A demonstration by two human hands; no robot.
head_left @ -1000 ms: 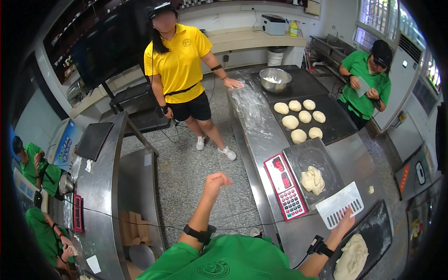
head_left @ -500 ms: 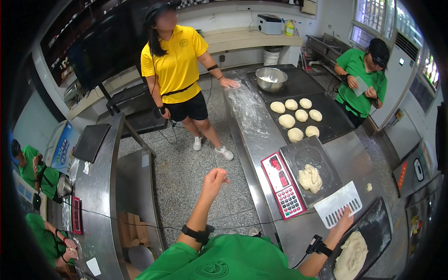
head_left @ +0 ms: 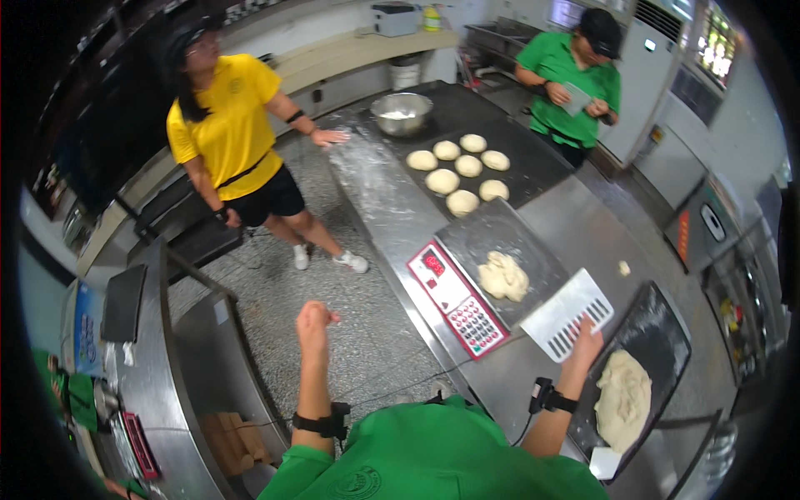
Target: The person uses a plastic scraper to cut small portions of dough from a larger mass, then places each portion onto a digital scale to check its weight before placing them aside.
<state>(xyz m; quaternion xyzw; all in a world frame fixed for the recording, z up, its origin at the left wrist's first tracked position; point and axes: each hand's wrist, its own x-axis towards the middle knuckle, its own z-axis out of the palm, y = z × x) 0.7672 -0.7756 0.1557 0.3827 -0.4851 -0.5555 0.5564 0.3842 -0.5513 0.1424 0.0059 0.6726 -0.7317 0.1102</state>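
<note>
My right hand (head_left: 586, 343) grips a white slotted dough scraper (head_left: 557, 302), its flat blade close to the edge of the scale's dark tray. On that tray (head_left: 540, 237) rests an uneven lump of pale dough (head_left: 504, 277). The red-and-white digital scale (head_left: 457, 307) has its keypad toward me. My left hand (head_left: 315, 323) is raised over the floor, left of the table, with fingers curled in; what they may hold is hidden. Right of the scraper, a large mass of dough (head_left: 623, 400) lies on a dark floured tray (head_left: 658, 325).
Several round dough pieces (head_left: 442, 181) sit on a dark tray (head_left: 533, 158), with a steel bowl (head_left: 402, 112) behind. A person in yellow (head_left: 229, 117) rests a hand on the table's far left edge. Another in green (head_left: 575, 75) stands across it. A second steel table (head_left: 154, 358) is at left.
My view has swung to the right, so the table and people appear farther left. My right hand still holds the scraper beside the scale, and my left stays raised and closed.
</note>
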